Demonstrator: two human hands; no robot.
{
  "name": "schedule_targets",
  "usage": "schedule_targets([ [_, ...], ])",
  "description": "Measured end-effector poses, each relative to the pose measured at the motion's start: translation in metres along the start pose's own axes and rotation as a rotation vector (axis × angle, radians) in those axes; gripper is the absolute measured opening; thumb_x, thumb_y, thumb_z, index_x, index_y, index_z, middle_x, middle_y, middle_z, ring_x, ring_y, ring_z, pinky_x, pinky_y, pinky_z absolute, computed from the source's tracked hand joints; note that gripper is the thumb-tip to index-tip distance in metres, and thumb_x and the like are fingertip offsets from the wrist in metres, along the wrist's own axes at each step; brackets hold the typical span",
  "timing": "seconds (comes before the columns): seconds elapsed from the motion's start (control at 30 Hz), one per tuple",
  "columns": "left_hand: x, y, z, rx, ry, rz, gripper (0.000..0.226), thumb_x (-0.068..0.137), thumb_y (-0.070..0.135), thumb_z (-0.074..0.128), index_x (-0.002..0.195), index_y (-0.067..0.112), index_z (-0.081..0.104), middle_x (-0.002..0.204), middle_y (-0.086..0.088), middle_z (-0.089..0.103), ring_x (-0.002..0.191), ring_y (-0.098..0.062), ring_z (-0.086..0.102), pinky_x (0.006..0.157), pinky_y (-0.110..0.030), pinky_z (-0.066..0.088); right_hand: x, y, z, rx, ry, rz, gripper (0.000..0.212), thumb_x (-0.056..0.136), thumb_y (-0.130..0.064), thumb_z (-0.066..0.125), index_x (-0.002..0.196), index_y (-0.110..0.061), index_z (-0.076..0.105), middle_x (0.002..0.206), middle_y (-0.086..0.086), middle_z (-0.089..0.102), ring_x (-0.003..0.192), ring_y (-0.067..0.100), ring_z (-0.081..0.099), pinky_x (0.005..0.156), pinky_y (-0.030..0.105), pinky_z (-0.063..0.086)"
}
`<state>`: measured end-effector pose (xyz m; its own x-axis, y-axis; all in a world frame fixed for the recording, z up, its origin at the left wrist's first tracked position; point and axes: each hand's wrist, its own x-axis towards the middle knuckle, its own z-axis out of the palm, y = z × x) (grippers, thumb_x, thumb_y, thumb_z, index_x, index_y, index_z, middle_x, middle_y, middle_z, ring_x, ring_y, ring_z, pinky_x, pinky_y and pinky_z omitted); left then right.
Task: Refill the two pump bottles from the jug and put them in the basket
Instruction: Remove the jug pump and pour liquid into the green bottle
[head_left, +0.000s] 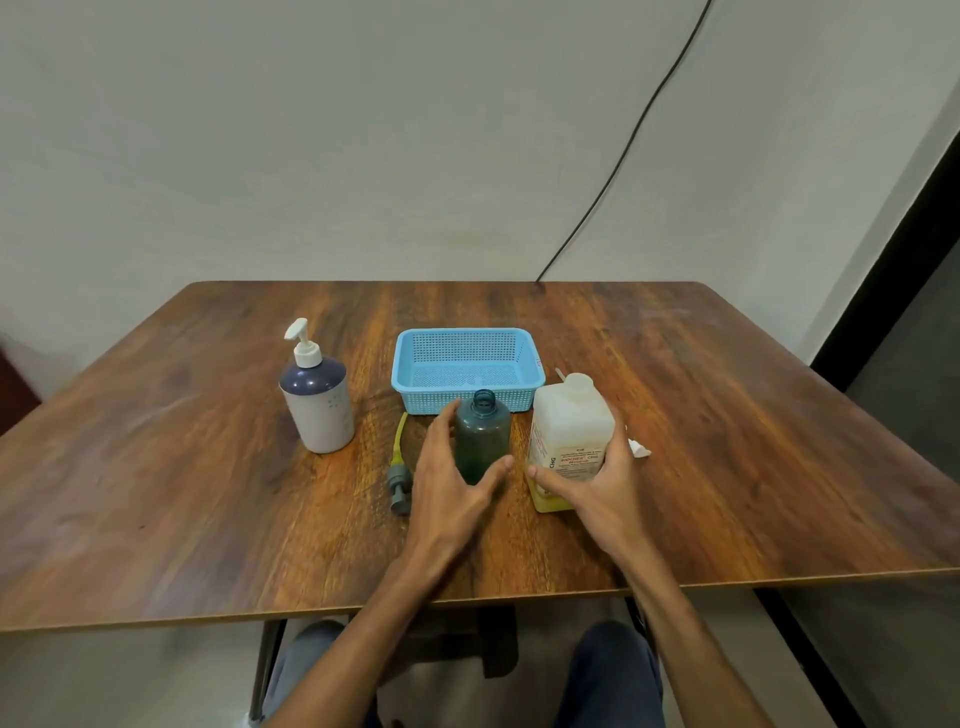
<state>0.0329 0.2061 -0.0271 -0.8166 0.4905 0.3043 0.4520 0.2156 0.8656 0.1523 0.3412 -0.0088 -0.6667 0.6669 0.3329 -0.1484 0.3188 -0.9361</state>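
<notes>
A dark green pump bottle (483, 436) stands uncapped in front of the blue basket (431, 400). My left hand (447, 488) brackets it, fingers straight along its left side and thumb at its lower right. Its grey pump head with a yellow tube (400, 473) lies on the table just to the left. My right hand (602, 483) grips the translucent jug (569, 421), which holds a little yellow liquid and stands right of the green bottle. A white and dark blue pump bottle (318, 400), pump on, stands further left.
The basket holds nothing. A small white piece (639, 449) lies behind my right hand, beside the jug. The wooden table (208, 493) reaches a wall at the back, where a black cable (613, 176) runs down. My knees show below the table's front edge.
</notes>
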Motion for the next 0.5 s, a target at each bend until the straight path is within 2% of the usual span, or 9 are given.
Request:
schedule_targets([
  [0.17, 0.010, -0.005, -0.006, -0.034, -0.016, 0.005, 0.082, 0.083, 0.039, 0.083, 0.150, 0.033, 0.036, 0.149, 0.006, 0.052, 0.131, -0.011, 0.053, 0.108, -0.046, 0.052, 0.005, 0.003, 0.002, -0.040, 0.033, -0.038, 0.098, 0.066, -0.004, 0.092, 0.146, -0.030, 0.040, 0.137, -0.013, 0.054, 0.125, -0.002, 0.052, 0.087, 0.019, 0.056],
  [0.37, 0.017, -0.011, -0.017, -0.066, -0.011, 0.020, 0.083, 0.084, 0.035, 0.084, 0.153, 0.028, 0.037, 0.151, 0.002, 0.052, 0.131, -0.012, 0.053, 0.106, -0.033, 0.052, 0.012, -0.001, 0.009, -0.110, 0.057, -0.044, 0.097, 0.066, -0.006, 0.092, 0.145, -0.026, 0.041, 0.131, -0.016, 0.054, 0.117, -0.013, 0.051, 0.077, 0.009, 0.053],
  [0.43, 0.018, -0.014, -0.019, -0.069, -0.012, 0.028, 0.084, 0.084, 0.037, 0.083, 0.154, 0.027, 0.037, 0.151, 0.004, 0.052, 0.130, -0.010, 0.053, 0.106, -0.031, 0.052, 0.015, -0.003, 0.011, -0.148, 0.048, -0.052, 0.097, 0.064, -0.007, 0.092, 0.145, -0.027, 0.041, 0.129, -0.016, 0.055, 0.117, -0.009, 0.053, 0.077, 0.012, 0.055],
  [0.5, 0.017, -0.017, -0.020, -0.072, -0.009, 0.034, 0.085, 0.084, 0.037, 0.083, 0.155, 0.027, 0.037, 0.151, 0.004, 0.051, 0.129, -0.009, 0.053, 0.105, -0.029, 0.051, 0.018, -0.005, 0.011, -0.208, 0.035, -0.066, 0.101, 0.063, -0.010, 0.093, 0.147, -0.028, 0.040, 0.132, -0.012, 0.056, 0.119, 0.002, 0.056, 0.082, 0.017, 0.058],
])
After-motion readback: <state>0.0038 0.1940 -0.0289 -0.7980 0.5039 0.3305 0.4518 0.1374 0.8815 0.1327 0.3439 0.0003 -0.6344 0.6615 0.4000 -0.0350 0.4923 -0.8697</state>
